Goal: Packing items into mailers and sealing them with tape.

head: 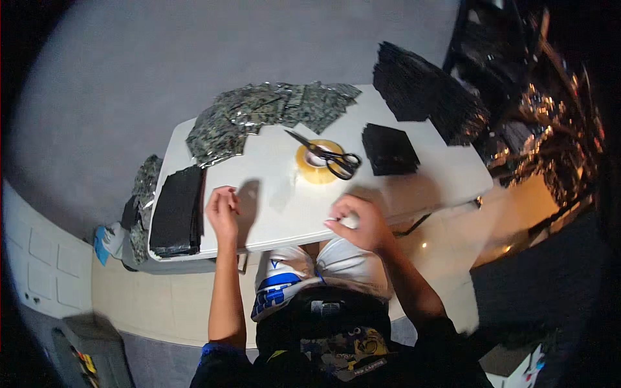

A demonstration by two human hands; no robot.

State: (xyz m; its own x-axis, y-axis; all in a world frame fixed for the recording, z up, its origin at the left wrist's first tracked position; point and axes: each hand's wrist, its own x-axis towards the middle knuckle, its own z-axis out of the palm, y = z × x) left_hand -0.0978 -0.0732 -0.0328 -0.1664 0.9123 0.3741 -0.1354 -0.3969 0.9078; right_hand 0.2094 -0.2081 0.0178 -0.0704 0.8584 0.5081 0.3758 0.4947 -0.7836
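My left hand hovers above the near left of a white table, its fingers loosely curled with nothing visible in them. Just left of it lies a stack of flat black bags or sheets. Over the table's front edge is my right hand, slightly blurred, thumb and fingers apart and nothing visible between them. Beyond the hands, black-handled scissors rest across a roll of clear yellowish tape. A smaller black stack sits right of the tape.
Shiny camouflage-patterned packets spread along the far left edge. A larger fanned black stack overhangs the far right corner. Glinting dark material is heaped right of the table. More patterned packets lie beyond its left edge.
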